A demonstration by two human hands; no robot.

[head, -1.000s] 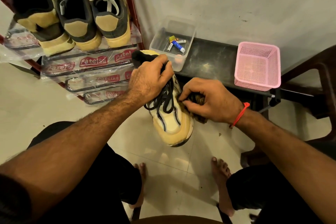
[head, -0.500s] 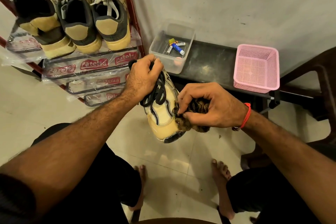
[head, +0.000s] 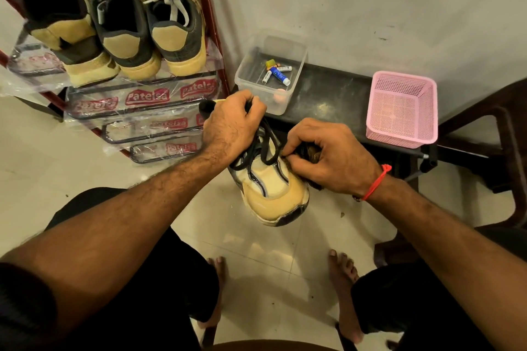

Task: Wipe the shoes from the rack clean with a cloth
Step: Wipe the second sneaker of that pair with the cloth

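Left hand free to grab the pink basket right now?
Probably not. The left hand grips the shoe by its laces, and the pink basket sits on the bench's far right, beyond the right hand holding the cloth.

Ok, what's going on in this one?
A seated person is cleaning a cream and tan sneaker with black laces, held above the tiled floor. The left hand grips it near the collar and laces, while the right hand presses a bunched dark brown cloth against its side. Three more tan and dark shoes sit on the red metal rack.
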